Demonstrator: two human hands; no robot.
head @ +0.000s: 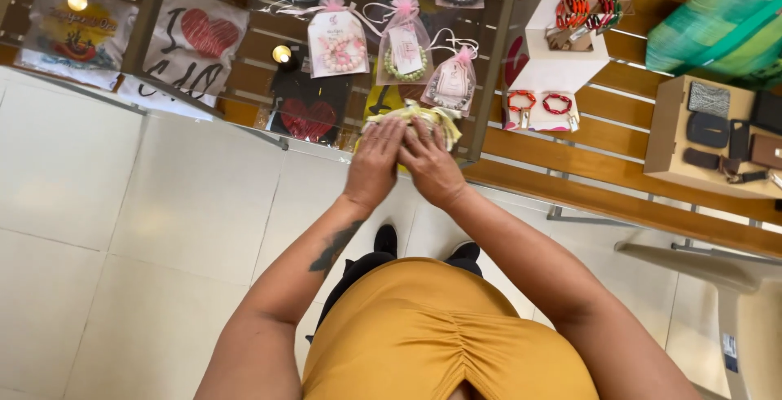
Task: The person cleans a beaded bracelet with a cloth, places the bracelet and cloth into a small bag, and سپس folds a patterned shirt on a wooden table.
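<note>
The person stands at the glass counter (244, 127), both hands pressed together over a small yellowish pouch (414, 115) at the counter's near edge. The left hand (375, 164) lies flat on it, fingers together; the right hand (432, 168) cups it from the other side, fingers curled on top. Just beyond the pouch, on the counter, stand three pink gift bags (403, 41) with bead bracelets inside. Right of the counter, a wooden bench (619, 172) carries a cardboard box (672, 135).
</note>
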